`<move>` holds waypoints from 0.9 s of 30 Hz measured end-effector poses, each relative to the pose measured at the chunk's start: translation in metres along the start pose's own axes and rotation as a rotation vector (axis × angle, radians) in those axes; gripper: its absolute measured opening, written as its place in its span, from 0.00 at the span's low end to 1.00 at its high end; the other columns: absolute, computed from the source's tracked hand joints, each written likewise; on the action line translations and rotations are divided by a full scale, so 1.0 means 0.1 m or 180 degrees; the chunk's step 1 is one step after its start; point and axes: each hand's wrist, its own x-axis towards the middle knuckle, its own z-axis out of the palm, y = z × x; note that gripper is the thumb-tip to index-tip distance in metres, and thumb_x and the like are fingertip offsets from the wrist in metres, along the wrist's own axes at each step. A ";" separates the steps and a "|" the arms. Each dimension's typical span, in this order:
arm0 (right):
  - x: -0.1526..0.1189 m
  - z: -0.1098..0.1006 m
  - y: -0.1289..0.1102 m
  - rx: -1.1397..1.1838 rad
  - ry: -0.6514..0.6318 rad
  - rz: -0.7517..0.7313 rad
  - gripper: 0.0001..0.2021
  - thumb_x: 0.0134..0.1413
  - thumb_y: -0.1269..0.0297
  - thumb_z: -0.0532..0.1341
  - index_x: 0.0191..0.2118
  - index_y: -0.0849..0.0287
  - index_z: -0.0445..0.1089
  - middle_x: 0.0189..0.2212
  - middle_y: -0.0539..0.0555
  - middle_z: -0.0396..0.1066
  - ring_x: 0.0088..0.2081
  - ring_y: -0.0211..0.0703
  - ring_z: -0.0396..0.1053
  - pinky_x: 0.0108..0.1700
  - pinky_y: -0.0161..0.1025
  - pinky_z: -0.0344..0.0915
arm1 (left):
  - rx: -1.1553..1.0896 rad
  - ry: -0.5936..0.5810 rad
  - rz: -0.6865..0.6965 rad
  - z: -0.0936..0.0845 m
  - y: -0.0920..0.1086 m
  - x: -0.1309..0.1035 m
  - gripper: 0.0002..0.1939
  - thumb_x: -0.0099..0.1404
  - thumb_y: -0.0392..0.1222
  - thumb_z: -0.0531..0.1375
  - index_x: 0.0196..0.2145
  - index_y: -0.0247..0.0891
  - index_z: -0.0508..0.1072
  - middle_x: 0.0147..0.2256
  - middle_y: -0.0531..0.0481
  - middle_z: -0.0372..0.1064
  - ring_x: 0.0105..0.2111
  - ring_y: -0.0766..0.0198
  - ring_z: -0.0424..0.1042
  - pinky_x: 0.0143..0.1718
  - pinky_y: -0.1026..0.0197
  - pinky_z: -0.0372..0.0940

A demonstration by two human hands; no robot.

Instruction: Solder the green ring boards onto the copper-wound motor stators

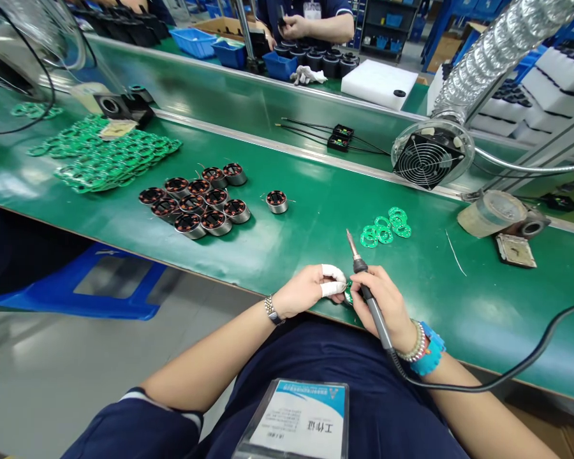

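Observation:
Near the bench's front edge my left hand, with white covers on its thumb and finger, pinches a small part topped by a green ring-shaped circuit board. What lies under the board is mostly hidden by my fingers. My right hand is closed around a soldering iron, whose tip points up and away from the board. The right fingertips meet the edge of the same part. Beyond my hands lies a small group of loose green ring boards. One copper-wound motor stator stands alone to the left.
Several more stators cluster at left, beside a large pile of green boards. A fan with a duct, a cloudy tub and a solder strand are at right. The iron's cable crosses my right forearm. A co-worker stands opposite.

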 end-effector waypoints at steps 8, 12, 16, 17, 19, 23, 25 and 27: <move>-0.12 -0.14 -0.06 -0.0069 -0.0181 0.0528 0.14 0.53 0.69 0.59 0.47 0.57 0.63 0.40 0.58 0.68 0.42 0.44 0.68 0.44 0.41 0.68 | 0.0028 0.0101 -0.0060 -0.01 0.00 0.02 0.12 0.48 0.40 0.66 0.27 0.32 0.69 0.21 0.52 0.69 0.22 0.70 0.69 0.30 0.65 0.66; -0.16 -0.12 -0.05 -0.0058 -0.0167 0.0534 0.14 0.54 0.69 0.59 0.47 0.56 0.63 0.41 0.57 0.69 0.44 0.44 0.68 0.46 0.41 0.68 | 0.0055 0.0185 0.0123 0.00 -0.01 0.01 0.10 0.50 0.40 0.65 0.27 0.31 0.70 0.22 0.52 0.70 0.24 0.69 0.69 0.31 0.64 0.66; -0.17 -0.10 -0.04 -0.0011 -0.0125 0.0528 0.14 0.54 0.69 0.58 0.47 0.56 0.63 0.40 0.57 0.70 0.43 0.44 0.69 0.46 0.42 0.68 | 0.0325 0.0012 0.0299 -0.01 -0.02 -0.01 0.08 0.54 0.39 0.62 0.28 0.32 0.68 0.23 0.53 0.68 0.25 0.70 0.68 0.32 0.65 0.65; -0.17 -0.10 -0.04 -0.0003 -0.0117 0.0524 0.14 0.54 0.69 0.58 0.48 0.56 0.63 0.41 0.58 0.70 0.44 0.44 0.69 0.47 0.42 0.68 | 0.0403 -0.0042 0.0314 -0.02 -0.03 -0.01 0.07 0.54 0.39 0.61 0.28 0.32 0.68 0.23 0.53 0.67 0.25 0.70 0.68 0.31 0.65 0.64; -0.17 -0.09 -0.04 -0.0004 -0.0098 0.0512 0.14 0.54 0.69 0.58 0.48 0.57 0.63 0.41 0.58 0.70 0.44 0.44 0.69 0.47 0.42 0.68 | 0.0533 -0.0115 0.0320 -0.03 -0.04 -0.01 0.07 0.55 0.39 0.60 0.29 0.32 0.67 0.23 0.54 0.67 0.25 0.70 0.68 0.31 0.65 0.63; -0.15 -0.10 -0.05 -0.0002 -0.0064 0.0461 0.15 0.53 0.70 0.59 0.47 0.58 0.64 0.40 0.58 0.70 0.43 0.44 0.69 0.45 0.42 0.68 | 0.0610 -0.0114 0.0320 -0.04 -0.04 0.00 0.07 0.56 0.39 0.59 0.29 0.33 0.66 0.23 0.54 0.66 0.25 0.70 0.68 0.31 0.65 0.63; -0.15 -0.14 -0.07 0.0030 0.0010 0.0384 0.14 0.52 0.72 0.59 0.46 0.58 0.65 0.39 0.57 0.71 0.44 0.45 0.69 0.45 0.42 0.68 | 0.0585 -0.0104 0.0299 -0.03 -0.04 0.00 0.07 0.57 0.39 0.59 0.29 0.33 0.66 0.23 0.54 0.66 0.25 0.70 0.68 0.31 0.65 0.63; -0.15 -0.22 -0.11 0.0052 0.0099 0.0341 0.12 0.52 0.74 0.59 0.43 0.57 0.67 0.35 0.55 0.72 0.40 0.44 0.70 0.42 0.40 0.69 | 0.0561 -0.0086 0.0272 -0.03 -0.03 0.00 0.07 0.56 0.39 0.59 0.29 0.33 0.66 0.23 0.54 0.66 0.25 0.70 0.68 0.30 0.65 0.64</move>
